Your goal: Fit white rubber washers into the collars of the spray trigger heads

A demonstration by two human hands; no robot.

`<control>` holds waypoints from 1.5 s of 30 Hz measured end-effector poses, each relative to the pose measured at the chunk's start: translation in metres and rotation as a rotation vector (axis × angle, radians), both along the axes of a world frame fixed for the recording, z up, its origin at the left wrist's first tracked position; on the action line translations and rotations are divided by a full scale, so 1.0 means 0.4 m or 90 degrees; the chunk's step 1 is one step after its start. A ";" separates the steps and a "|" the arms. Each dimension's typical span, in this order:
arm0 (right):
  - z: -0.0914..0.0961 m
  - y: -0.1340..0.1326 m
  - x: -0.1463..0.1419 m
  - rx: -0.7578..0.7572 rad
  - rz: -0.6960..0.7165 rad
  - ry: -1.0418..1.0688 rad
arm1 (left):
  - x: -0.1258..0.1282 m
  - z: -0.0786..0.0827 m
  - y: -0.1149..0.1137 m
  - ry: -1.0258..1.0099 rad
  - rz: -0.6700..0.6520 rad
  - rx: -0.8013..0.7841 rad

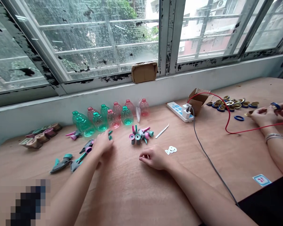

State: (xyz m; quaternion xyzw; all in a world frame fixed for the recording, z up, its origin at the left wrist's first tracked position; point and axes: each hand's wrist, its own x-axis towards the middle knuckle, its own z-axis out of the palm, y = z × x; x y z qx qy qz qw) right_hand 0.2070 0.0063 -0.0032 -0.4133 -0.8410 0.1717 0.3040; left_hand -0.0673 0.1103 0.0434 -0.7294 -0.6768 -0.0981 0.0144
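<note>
With left hand [103,142] at a teal part [110,137] on the bench [127,194] in front of the bottles [127,118], cannot tell whether grasping, and with right hand [155,157] loosely curled, seemingly empty (near spray heads [138,138], presumably bunched for easy picking).

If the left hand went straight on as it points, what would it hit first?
The left hand would likely meet the green piece just ahead, unless already held; then the front red bottle. Depth is unclear.

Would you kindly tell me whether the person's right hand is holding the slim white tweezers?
No, the slim white tweezers lie on the brown wooden table, apart from the right hand.
</note>
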 end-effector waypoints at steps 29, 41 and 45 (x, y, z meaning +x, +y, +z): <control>0.058 0.021 0.198 -0.358 -0.181 -0.182 | 0.112 -0.102 -0.259 -0.454 -0.193 0.122; 0.012 -0.010 0.035 -0.157 0.057 0.232 | 0.139 -0.089 -0.318 -0.243 -0.377 0.056; -0.029 -0.018 -0.018 -0.194 0.076 0.312 | 0.149 -0.091 -0.318 -0.257 -0.357 0.025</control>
